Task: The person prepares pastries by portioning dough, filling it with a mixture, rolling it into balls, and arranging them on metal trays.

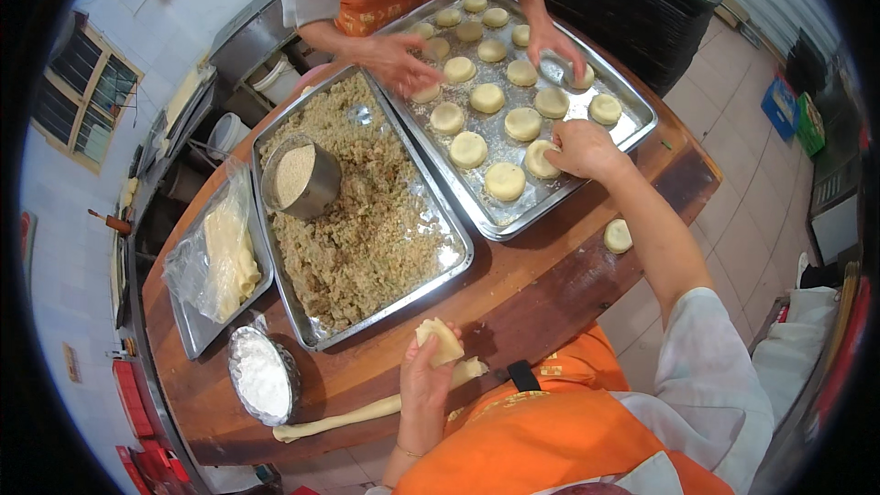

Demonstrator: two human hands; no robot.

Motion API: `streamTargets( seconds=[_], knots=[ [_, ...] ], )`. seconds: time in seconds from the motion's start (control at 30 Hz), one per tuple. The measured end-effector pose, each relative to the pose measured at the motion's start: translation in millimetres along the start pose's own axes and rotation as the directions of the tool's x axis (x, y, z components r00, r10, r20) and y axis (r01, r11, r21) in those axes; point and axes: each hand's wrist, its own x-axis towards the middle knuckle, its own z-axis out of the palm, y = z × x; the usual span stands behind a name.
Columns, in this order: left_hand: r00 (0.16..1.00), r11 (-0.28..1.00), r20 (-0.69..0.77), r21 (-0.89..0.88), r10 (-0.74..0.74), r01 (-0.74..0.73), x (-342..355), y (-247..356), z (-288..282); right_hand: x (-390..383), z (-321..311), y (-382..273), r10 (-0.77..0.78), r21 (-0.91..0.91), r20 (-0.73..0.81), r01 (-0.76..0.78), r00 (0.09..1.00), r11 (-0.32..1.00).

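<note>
My left hand is raised at the table's near edge, fingers closed around a flattened piece of dough. A long dough rope lies below and behind that hand on the wood. Stretched out to the far right, my right hand grips a round dough cake at the near edge of a large metal baking tray. Several pale, flat-topped dough cakes sit in loose rows there. One more dough cake lies on the table beneath my right forearm.
A deep tray of crumbly filling holds a metal cup. Left of it are a small tray with plastic-wrapped dough and a bowl of white flour. Across the table, a co-worker's hands reach over the baking tray.
</note>
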Motion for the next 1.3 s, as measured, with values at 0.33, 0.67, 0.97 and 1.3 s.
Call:
streamTargets(
  seconds=[0.33, 0.67, 0.97, 1.3],
  knots=[
    [0.999, 1.0, -0.035, 0.007, -0.004, 0.005, 1.8, 2.9, -1.5, 5.5, 13.8, 0.8, -0.256, 0.16, -0.218, 0.293, 0.942, 0.943],
    [0.999, 0.964, 0.031, 0.263, 0.03, -0.038, 2.2, 14.5, 4.6, 4.3, 0.9, -2.9, -0.12, 0.118, 0.006, 0.119, 0.993, 0.986],
    [0.996, 0.977, 0.04, 0.196, 0.078, -0.084, 5.2, 20.0, 4.2, 4.8, -1.0, -0.7, -0.11, 0.142, -0.052, 0.116, 0.993, 0.983],
    [0.998, 0.986, 0.02, 0.154, 0.056, -0.059, -1.5, 14.3, 2.1, 3.3, -0.7, -18.4, -0.221, 0.298, -0.377, 0.344, 0.899, 0.89]
  ],
)
